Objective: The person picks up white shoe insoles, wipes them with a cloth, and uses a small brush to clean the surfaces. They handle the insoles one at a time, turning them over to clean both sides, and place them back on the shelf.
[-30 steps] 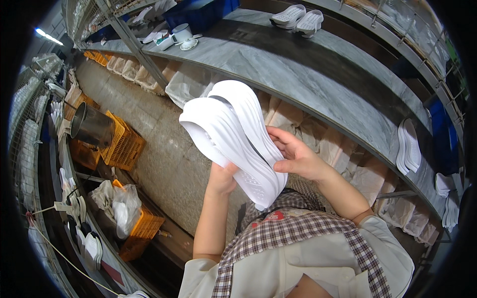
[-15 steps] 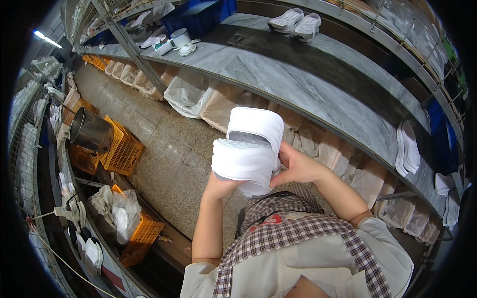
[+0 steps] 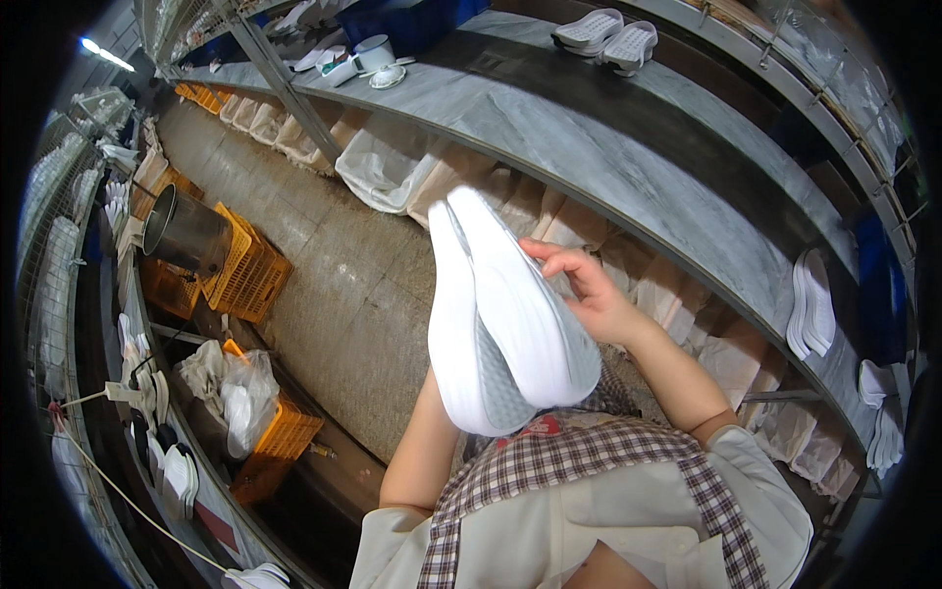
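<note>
A pair of white shoe soles [image 3: 520, 304] is held up in front of my apron, side by side with their smooth side walls facing me. Grey textured faces show along the gap and the right edge. My right hand [image 3: 586, 293] is closed at the right edge of the pair, with fingertips against it and the thumb not plainly visible. Behind the soles my left hand is hidden; my left forearm [image 3: 417, 456] rises to their lower left side, where they rest in its grip.
A grey marble-look bench [image 3: 549, 118] runs along the far side, carrying white soles [image 3: 606, 41], an enamel mug [image 3: 374, 52] and, at right, more soles [image 3: 811, 304]. Lined sacks [image 3: 388, 167] stand beneath it. Orange crates [image 3: 250, 265] and a metal bucket [image 3: 184, 231] are at left.
The pair has been turned from end-on to upright, so its long sides now show. My right hand has moved up along the right edge, and my left hand has gone behind the soles.
</note>
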A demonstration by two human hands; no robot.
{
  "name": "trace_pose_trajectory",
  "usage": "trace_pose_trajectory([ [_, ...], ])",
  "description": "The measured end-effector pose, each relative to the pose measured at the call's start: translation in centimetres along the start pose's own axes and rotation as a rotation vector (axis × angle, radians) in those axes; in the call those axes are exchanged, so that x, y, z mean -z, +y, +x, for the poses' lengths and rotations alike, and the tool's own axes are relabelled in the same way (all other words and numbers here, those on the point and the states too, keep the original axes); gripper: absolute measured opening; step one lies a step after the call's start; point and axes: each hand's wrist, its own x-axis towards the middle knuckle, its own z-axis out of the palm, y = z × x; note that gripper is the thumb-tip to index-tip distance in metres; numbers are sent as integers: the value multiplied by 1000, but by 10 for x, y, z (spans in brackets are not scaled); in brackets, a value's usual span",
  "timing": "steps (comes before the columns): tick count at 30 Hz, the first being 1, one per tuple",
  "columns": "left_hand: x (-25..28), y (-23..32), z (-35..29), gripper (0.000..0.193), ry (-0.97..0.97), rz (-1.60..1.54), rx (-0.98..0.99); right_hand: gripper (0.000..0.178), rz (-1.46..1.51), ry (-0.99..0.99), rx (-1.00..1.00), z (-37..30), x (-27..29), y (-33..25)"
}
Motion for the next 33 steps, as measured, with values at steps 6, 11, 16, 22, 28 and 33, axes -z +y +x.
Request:
trace_pose_trajectory([
  [6, 20, -1, 2, 43, 5, -20, 51, 39, 606, 173, -334, -16, -1, -4],
  [11, 28, -1, 1, 54, -11, 119, -77, 43, 687, 262, -382, -29, -14, 0],
  [16, 27, -2, 3, 58, -26, 150, -87, 47, 691, 218, -446, -36, -12, 4],
  [22, 20, -4, 4, 56, 27, 230, -206, 47, 569, 185, -395, -35, -19, -7],
  [28, 35, -1, 16, 44, 119, 132, -75, 44, -223, -52, -148, -13, -16, -35],
  [33, 40, -17, 17, 39, 21, -235, 30, 71, 24, -76, -264, 5, -29, -45],
])
